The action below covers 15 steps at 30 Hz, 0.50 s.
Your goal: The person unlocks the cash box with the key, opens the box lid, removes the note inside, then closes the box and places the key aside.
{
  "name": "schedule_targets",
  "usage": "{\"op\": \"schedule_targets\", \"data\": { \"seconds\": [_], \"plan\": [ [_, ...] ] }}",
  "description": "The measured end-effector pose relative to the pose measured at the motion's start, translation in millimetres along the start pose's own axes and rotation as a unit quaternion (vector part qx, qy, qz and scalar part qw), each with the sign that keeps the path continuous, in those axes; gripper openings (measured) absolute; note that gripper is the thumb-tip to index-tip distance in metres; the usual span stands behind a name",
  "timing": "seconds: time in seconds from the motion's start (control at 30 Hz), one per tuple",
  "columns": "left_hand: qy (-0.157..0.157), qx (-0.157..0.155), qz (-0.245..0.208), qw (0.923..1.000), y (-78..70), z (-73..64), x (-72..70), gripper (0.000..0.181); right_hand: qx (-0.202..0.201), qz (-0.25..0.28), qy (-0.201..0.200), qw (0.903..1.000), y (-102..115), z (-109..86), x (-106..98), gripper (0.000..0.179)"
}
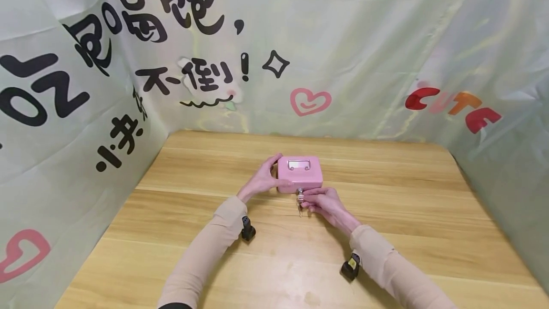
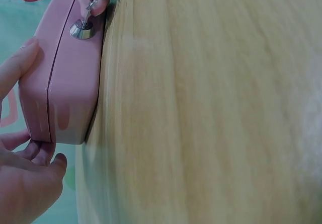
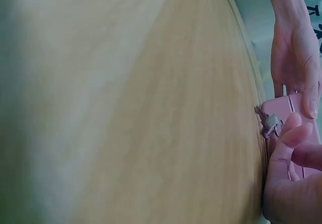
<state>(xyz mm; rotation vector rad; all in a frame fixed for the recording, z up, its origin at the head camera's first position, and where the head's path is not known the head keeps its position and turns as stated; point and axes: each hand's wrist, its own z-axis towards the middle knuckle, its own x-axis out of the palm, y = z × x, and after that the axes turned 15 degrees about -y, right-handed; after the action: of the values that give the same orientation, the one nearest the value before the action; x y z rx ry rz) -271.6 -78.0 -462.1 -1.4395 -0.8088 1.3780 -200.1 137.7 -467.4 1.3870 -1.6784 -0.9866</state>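
A small pink cash box (image 1: 310,168) with a silver folding handle (image 1: 299,164) on its lid sits shut on the table. My left hand (image 1: 262,180) holds it by its left end, thumb over the front edge of the lid and fingers around the end and back. A round silver lock (image 2: 82,30) is set in the front face, with a key (image 2: 87,15) standing in it. My right hand (image 1: 328,204) pinches this key between thumb and fingertips. More keys (image 3: 270,125) dangle from the ring beside those fingers.
The wooden table (image 1: 407,194) has light grain and rounded back corners. Printed fabric walls (image 1: 364,61) enclose it at the back and both sides. Black wrist cameras (image 1: 350,267) are strapped below both hands.
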Motion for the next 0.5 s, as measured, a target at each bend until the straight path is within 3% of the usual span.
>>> {"op": "schedule_targets", "data": {
  "seconds": [0.2, 0.37, 0.5],
  "plan": [
    [0.003, 0.001, 0.002, 1.0000, -0.3, 0.5, 0.1, 0.105, 0.000, -0.004, -0.001, 1.0000, 0, 0.5, -2, 0.039],
    [0.004, 0.003, 0.019, 0.9998, -1.0, 0.5, -0.3, 0.105, -0.022, -0.021, -0.003, 0.9995, 1, -2.0, -8, 0.037],
    [0.009, 0.004, 0.024, 0.9997, -1.4, 0.0, -1.8, 0.105, -0.047, -0.030, -0.024, 0.9982, 4, -2.5, -18, 0.023]
  ]
}}
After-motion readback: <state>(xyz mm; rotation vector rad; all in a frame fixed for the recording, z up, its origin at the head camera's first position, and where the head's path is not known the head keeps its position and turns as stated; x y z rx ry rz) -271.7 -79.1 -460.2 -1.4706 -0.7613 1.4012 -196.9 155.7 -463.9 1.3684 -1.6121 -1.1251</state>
